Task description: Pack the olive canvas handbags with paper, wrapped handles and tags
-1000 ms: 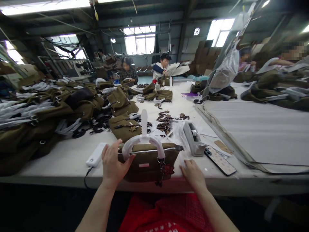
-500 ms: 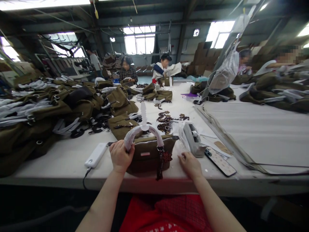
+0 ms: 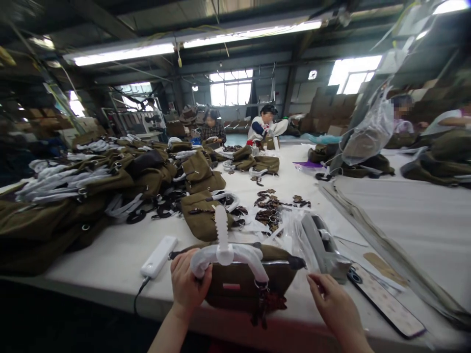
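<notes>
An olive-green handbag (image 3: 243,294) stands at the table's front edge, its handle (image 3: 243,255) wrapped in whitish plastic. A white toothed strap (image 3: 222,228) sticks up from the handle's top, and a dark charm (image 3: 270,301) hangs at its right base. My left hand (image 3: 189,284) is closed round the bag's left end, by the handle's foot. Just right of the bag's dark end tab, my right hand (image 3: 334,301) has thumb and forefinger pinched together near clear plastic sleeves (image 3: 294,233). What sits in that pinch, if anything, is too small to make out.
A grey tape dispenser (image 3: 326,245) and a phone (image 3: 386,299) lie to the right. On the left are a white power bank (image 3: 159,257) with a cable and a heap of olive bags (image 3: 110,181). Dark charms (image 3: 270,215) lie beyond. Other people work farther back.
The camera view has tilted upward, so the table, bag and hands appear lower and farther right. My left hand keeps its hold on the handbag; my right hand stays beside its right end.
</notes>
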A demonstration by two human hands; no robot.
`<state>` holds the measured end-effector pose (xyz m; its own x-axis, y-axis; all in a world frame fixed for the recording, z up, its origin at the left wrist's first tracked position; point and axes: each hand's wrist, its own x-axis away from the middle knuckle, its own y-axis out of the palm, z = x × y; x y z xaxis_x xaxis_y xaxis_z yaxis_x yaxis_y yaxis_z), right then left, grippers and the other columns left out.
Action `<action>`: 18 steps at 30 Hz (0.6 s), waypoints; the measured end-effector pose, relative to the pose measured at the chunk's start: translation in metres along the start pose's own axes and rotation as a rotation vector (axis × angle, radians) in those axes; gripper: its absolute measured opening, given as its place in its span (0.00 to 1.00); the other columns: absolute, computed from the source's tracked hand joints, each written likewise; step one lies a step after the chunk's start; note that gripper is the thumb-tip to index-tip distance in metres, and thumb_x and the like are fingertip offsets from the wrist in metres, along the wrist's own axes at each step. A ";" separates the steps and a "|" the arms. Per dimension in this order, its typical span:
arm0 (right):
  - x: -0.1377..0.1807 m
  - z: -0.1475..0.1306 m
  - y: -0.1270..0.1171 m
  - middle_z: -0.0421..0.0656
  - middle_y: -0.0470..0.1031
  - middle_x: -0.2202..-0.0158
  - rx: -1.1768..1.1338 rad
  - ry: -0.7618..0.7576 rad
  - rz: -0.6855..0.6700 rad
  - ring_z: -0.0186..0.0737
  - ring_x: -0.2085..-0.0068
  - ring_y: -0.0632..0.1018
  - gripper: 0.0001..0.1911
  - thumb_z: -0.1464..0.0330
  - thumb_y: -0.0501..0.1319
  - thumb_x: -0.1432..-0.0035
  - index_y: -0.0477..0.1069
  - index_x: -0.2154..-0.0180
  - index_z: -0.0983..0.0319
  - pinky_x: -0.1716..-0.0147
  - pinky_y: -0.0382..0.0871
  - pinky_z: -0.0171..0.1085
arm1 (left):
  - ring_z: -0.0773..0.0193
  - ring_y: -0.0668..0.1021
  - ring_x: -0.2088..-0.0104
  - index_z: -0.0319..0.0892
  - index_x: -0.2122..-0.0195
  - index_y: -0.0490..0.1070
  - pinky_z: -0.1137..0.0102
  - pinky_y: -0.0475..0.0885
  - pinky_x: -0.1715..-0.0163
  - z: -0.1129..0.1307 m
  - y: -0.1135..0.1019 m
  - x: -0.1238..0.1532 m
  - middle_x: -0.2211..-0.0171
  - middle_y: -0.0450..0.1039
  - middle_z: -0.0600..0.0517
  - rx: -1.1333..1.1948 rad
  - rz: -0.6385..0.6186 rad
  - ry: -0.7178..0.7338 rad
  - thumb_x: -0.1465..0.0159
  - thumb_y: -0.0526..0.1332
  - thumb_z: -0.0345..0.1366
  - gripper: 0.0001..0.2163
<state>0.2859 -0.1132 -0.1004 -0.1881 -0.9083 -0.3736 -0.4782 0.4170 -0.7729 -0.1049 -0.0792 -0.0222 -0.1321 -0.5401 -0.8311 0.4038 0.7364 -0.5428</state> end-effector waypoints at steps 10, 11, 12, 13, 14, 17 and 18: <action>-0.021 -0.020 0.017 0.44 0.76 0.73 -0.115 -0.038 -0.014 0.43 0.72 0.77 0.16 0.56 0.54 0.40 0.70 0.75 0.56 0.73 0.71 0.37 | 0.52 0.80 0.55 0.44 0.53 0.69 0.57 0.68 0.53 0.000 0.001 -0.003 0.59 0.79 0.46 0.046 -0.040 0.018 0.40 0.60 0.34 0.13; -0.020 -0.019 0.018 0.44 0.76 0.73 -0.113 -0.035 -0.019 0.43 0.72 0.77 0.16 0.57 0.54 0.41 0.70 0.76 0.56 0.73 0.71 0.37 | 0.51 0.80 0.55 0.44 0.52 0.69 0.57 0.68 0.52 -0.004 0.001 0.001 0.58 0.79 0.45 0.046 -0.044 0.039 0.40 0.59 0.35 0.14; -0.018 -0.017 0.019 0.44 0.76 0.73 -0.112 -0.032 -0.022 0.44 0.73 0.77 0.15 0.58 0.54 0.41 0.70 0.76 0.56 0.74 0.71 0.37 | 0.50 0.80 0.54 0.43 0.51 0.69 0.56 0.68 0.52 -0.010 0.002 0.005 0.57 0.79 0.45 0.045 -0.046 0.059 0.39 0.59 0.37 0.15; -0.017 -0.016 0.019 0.44 0.76 0.73 -0.117 -0.032 -0.029 0.44 0.73 0.77 0.15 0.59 0.54 0.42 0.71 0.76 0.56 0.74 0.71 0.37 | 0.50 0.80 0.54 0.43 0.50 0.69 0.56 0.67 0.52 -0.015 0.002 0.011 0.56 0.79 0.44 0.039 -0.047 0.080 0.39 0.58 0.38 0.16; -0.016 -0.014 0.019 0.43 0.77 0.73 -0.127 -0.034 -0.040 0.44 0.72 0.78 0.14 0.59 0.54 0.42 0.72 0.74 0.55 0.73 0.72 0.38 | 0.50 0.80 0.54 0.42 0.49 0.69 0.56 0.68 0.52 -0.022 0.002 0.017 0.56 0.79 0.44 0.032 -0.041 0.112 0.38 0.56 0.40 0.17; -0.022 -0.014 0.015 0.43 0.79 0.68 -0.162 -0.022 -0.081 0.44 0.67 0.79 0.13 0.57 0.56 0.41 0.75 0.70 0.55 0.67 0.74 0.38 | 0.53 0.81 0.57 0.42 0.49 0.70 0.59 0.69 0.56 -0.034 0.003 0.034 0.59 0.80 0.45 -0.017 -0.020 0.198 0.37 0.56 0.41 0.17; -0.029 -0.017 0.013 0.44 0.79 0.67 -0.169 -0.022 -0.085 0.44 0.66 0.80 0.14 0.56 0.56 0.40 0.75 0.69 0.55 0.66 0.74 0.38 | 0.54 0.82 0.58 0.43 0.50 0.70 0.60 0.69 0.57 -0.035 0.003 0.039 0.59 0.81 0.45 -0.036 -0.017 0.189 0.36 0.56 0.41 0.16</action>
<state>0.2701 -0.0820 -0.0912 -0.1230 -0.9382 -0.3234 -0.6293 0.3257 -0.7056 -0.1404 -0.0836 -0.0601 -0.3077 -0.4695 -0.8276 0.3679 0.7435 -0.5585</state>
